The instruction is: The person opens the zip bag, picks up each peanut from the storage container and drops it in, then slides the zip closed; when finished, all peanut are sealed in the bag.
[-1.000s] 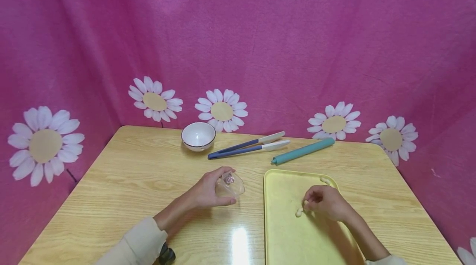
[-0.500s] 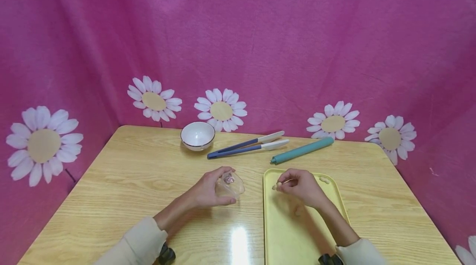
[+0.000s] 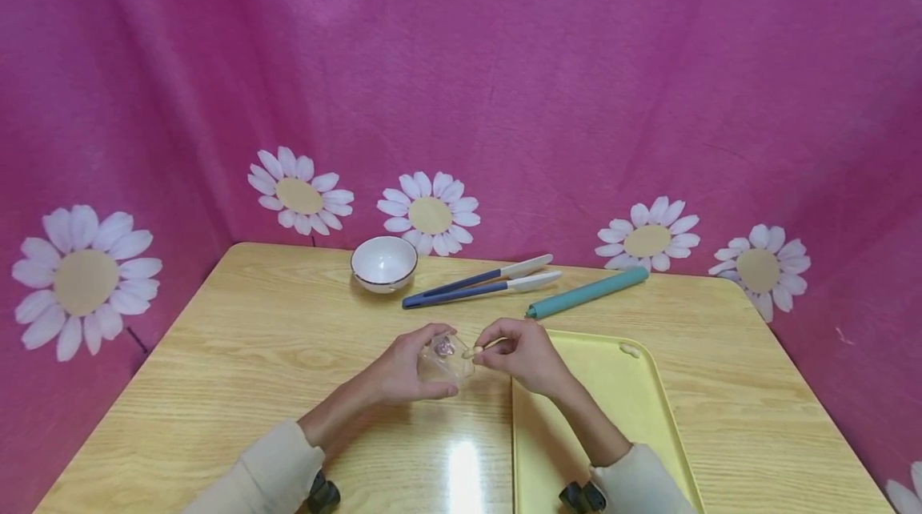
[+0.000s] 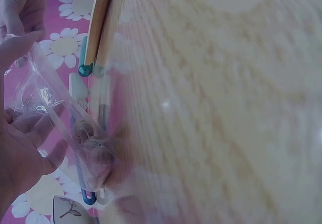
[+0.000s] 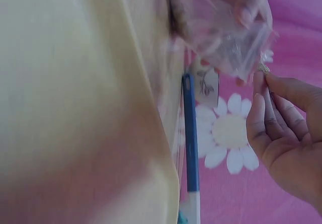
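Observation:
My left hand (image 3: 406, 370) holds a clear plastic bag (image 4: 95, 158) by its upper part, thumb and fingers spread round the mouth. A few brownish lumps, probably peanuts, sit in the bag's lower end in the left wrist view. My right hand (image 3: 526, 354) pinches an unshelled peanut (image 3: 471, 352) between thumb and fingertips, right at the bag's opening. Another peanut (image 3: 630, 350) lies in the far right corner of the yellow tray (image 3: 612, 386). My right forearm covers part of the tray.
Behind the hands lie blue-and-white tongs (image 3: 468, 290), a white bowl (image 3: 384, 264) with a dark rim, and a teal rod-like roll (image 3: 587, 293). A pink flowered cloth (image 3: 504, 98) hangs along the table's (image 3: 252, 338) back edge.
My right hand has lifted a peanut from the middle of the tray and carried it left to the bag's mouth. The left hand and bag have stayed in place.

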The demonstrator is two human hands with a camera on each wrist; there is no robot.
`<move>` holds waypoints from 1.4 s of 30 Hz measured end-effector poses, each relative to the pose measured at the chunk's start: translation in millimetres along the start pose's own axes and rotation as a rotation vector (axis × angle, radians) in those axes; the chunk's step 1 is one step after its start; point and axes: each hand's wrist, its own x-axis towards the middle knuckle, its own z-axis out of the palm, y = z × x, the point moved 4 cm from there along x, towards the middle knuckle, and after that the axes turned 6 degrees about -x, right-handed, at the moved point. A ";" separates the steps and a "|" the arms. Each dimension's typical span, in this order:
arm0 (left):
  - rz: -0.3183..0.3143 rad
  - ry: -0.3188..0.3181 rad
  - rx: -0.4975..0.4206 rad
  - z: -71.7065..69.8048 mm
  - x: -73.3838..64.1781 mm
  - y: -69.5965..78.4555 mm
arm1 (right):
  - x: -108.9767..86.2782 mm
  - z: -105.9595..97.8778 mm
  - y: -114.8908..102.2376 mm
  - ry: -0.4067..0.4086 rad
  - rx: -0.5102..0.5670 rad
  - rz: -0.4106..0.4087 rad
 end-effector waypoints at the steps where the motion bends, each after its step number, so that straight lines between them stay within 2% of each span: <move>1: -0.002 -0.001 0.002 0.2 0.1 -0.2 | 0.8 3.3 -1.1 -0.009 -0.002 -0.006; 6: 0.002 -0.002 0.001 0.4 -0.2 -0.8 | -0.5 8.5 -5.2 -0.026 -0.026 -0.025; 14: 0.010 0.006 0.011 0.7 -0.3 -2.6 | -8.5 -6.5 -4.8 -0.009 -0.078 -0.016; 20: 0.029 0.012 0.013 0.6 -0.5 -2.0 | -17.6 -23.4 9.5 0.023 -0.122 0.004; 27: 0.031 0.006 0.011 0.5 -1.0 -1.2 | -37.2 -46.5 28.3 0.033 -0.140 0.031; 35: 0.016 0.002 0.006 0.2 -1.2 -1.6 | -56.0 -66.3 47.6 0.000 -0.233 0.053; 39: 0.004 0.006 0.006 -0.3 -1.6 -2.0 | -63.4 -73.3 51.9 -0.039 -0.265 0.038; 42: 0.006 0.004 0.005 -0.4 -2.4 -1.2 | -68.2 -78.1 56.3 -0.075 -0.266 0.059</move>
